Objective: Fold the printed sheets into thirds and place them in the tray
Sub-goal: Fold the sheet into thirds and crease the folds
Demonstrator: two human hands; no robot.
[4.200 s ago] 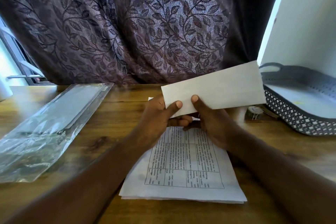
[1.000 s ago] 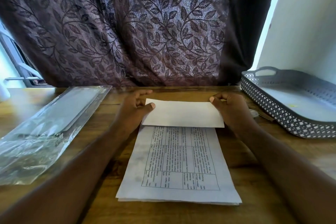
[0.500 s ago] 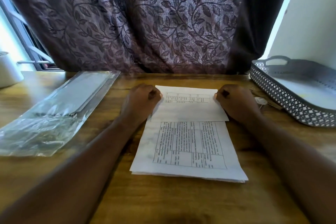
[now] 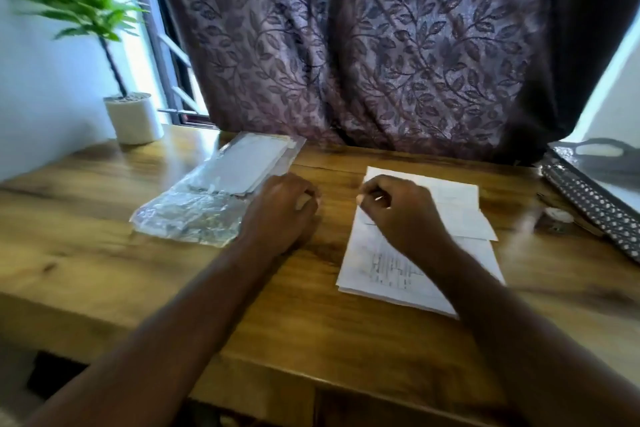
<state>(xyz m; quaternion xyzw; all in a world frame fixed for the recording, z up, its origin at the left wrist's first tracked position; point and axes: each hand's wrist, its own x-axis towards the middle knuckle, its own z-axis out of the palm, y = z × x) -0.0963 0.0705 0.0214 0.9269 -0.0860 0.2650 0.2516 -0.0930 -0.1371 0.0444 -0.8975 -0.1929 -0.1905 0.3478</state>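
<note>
Here, left hand [image 4: 282, 208] clenched on table [image 4: 104, 253]; right hand [image 4: 401, 215] curled atop folded sheet [image 4: 457, 208], grasp unclear.

No legible text
The printed sheets [image 4: 388, 270] on the surface [image 4: 304, 340] carry dark rows of print, too blurred to read a single word.

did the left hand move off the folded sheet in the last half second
Yes: the left hand has left the folded sheet, moving left toward the plastic sleeve.
</note>
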